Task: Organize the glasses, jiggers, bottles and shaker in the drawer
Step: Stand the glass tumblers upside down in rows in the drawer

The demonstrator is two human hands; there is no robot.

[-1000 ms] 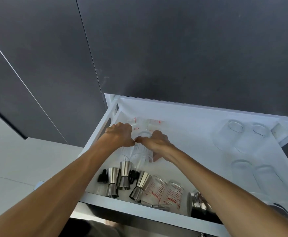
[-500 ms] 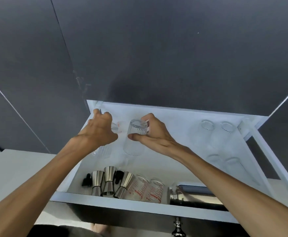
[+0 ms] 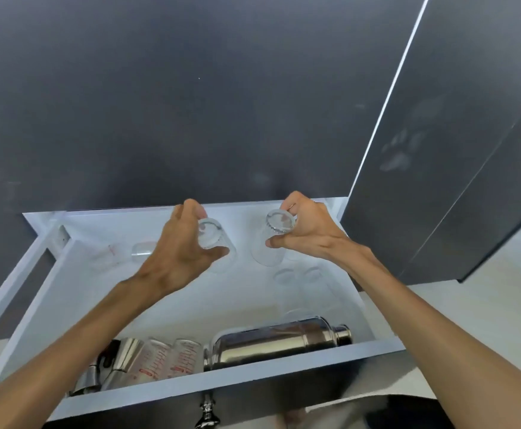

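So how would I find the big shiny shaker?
Look in the open white drawer, along its near front wall. The silver metal cocktail shaker lies on its side there, right of the red-marked measuring glasses; it's the biggest, the only all-metal bottle shape.

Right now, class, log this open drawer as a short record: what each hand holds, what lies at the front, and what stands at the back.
left hand: grips a clear glass
right hand: grips a ribbed glass
drawer: open, white inside
front row: steel shaker on its side; red-marked measuring glasses; steel jiggers
back left: small glass
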